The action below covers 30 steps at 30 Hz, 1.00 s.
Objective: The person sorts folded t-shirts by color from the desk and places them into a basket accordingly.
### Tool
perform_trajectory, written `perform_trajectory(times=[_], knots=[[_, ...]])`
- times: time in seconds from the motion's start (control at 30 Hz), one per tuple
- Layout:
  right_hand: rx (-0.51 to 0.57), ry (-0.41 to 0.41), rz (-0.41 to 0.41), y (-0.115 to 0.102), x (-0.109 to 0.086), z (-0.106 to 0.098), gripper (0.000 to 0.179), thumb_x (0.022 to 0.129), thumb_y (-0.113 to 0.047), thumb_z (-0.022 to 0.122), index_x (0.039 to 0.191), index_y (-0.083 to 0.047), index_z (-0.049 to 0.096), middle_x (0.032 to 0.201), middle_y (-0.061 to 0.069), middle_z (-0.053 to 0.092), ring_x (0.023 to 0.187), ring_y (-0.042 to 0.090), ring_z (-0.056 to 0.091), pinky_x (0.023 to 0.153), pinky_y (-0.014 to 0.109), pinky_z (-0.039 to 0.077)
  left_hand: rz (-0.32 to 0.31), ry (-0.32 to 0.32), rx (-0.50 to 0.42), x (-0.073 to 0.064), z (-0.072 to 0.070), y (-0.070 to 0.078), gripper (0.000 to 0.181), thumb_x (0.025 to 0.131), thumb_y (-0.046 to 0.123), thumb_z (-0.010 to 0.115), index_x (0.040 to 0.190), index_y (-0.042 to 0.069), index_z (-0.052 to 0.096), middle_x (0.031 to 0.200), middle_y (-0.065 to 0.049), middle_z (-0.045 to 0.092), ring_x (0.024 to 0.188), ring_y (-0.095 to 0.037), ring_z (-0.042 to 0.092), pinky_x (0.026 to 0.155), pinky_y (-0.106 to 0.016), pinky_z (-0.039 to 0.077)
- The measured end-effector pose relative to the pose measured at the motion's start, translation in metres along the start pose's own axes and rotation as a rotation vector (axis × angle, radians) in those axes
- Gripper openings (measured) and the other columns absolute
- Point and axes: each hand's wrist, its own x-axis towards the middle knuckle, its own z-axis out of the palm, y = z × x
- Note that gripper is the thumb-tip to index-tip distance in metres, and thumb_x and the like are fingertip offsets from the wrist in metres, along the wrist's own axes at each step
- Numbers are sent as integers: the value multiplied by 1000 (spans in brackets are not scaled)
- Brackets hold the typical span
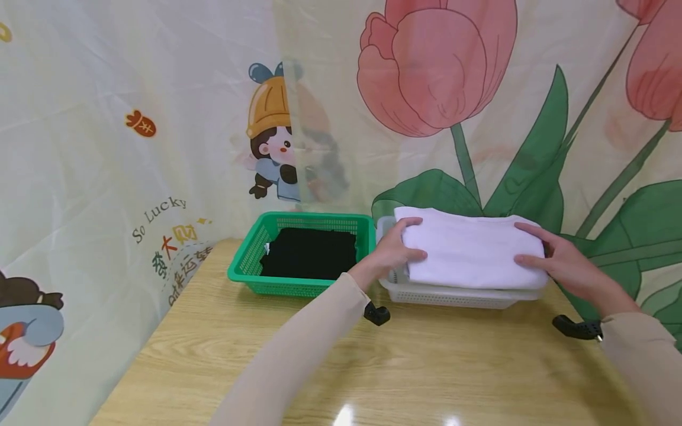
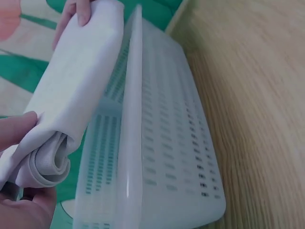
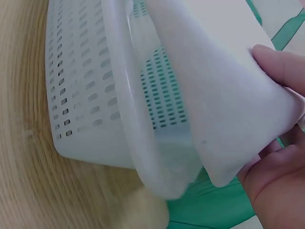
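Note:
A folded white cloth [image 1: 471, 248], its layers rolled at one end in the left wrist view, is held above a white plastic basket [image 1: 453, 296]. My left hand [image 1: 391, 251] grips its left end, thumb on the upper face and fingers beneath or behind. At the opposite end my right hand [image 1: 567, 263] pinches the cloth the same way. Both wrist views show the inside of the basket [image 3: 164, 90] below the cloth [image 2: 76, 71], with perforated walls. Whether the cloth touches the rim is hard to tell.
Left of the white basket stands a green basket [image 1: 303, 288] with folded black cloth [image 1: 311, 253] in it. Both baskets are on a wooden table [image 1: 426, 361]. A printed curtain [image 1: 330, 89] hangs right behind them. Black camera mounts [image 1: 377, 313] stick out at the wrists.

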Motion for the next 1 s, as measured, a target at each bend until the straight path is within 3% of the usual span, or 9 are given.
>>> perform_trajectory(times=[0.2,0.37,0.47,0.6,0.8,1.0], knots=[[-13,-5,32,12,26,8,89,104,-31,72,172,-20,17,170,33,15,138,43,31,83,7,40,-19,36,1,18,-2,-15,78,87,-3,84,152,27,54,155,-9,51,135,-30,53,116,-48,44],[8,-36,58,18,37,10,90,103,-29,73,171,-14,17,168,35,15,140,48,29,83,11,42,-38,80,11,29,7,-29,77,84,-5,86,150,23,56,153,-10,54,133,-29,53,117,-48,43],[7,-50,76,18,40,15,90,103,-28,73,171,-12,16,168,37,11,141,51,26,104,34,48,-53,123,15,33,16,-35,75,83,-7,86,148,20,58,152,-11,55,135,-29,53,117,-48,42],[-18,-62,98,15,43,21,90,103,-26,73,171,-13,16,168,38,7,142,56,23,112,73,31,-71,169,45,39,25,-39,73,83,-8,85,145,18,59,152,-10,55,138,-29,52,118,-48,42],[-23,-82,117,16,49,31,89,102,-22,74,171,-13,18,170,38,4,144,58,21,113,78,29,-145,219,12,45,30,-44,71,84,-7,85,145,19,59,151,-11,55,135,-31,54,114,-49,46],[-11,-102,135,18,54,38,86,102,-18,74,170,-10,22,170,38,1,146,58,18,114,79,26,-178,221,-4,48,36,-48,72,85,-11,83,146,18,58,151,-12,54,136,-32,53,113,-52,47]])
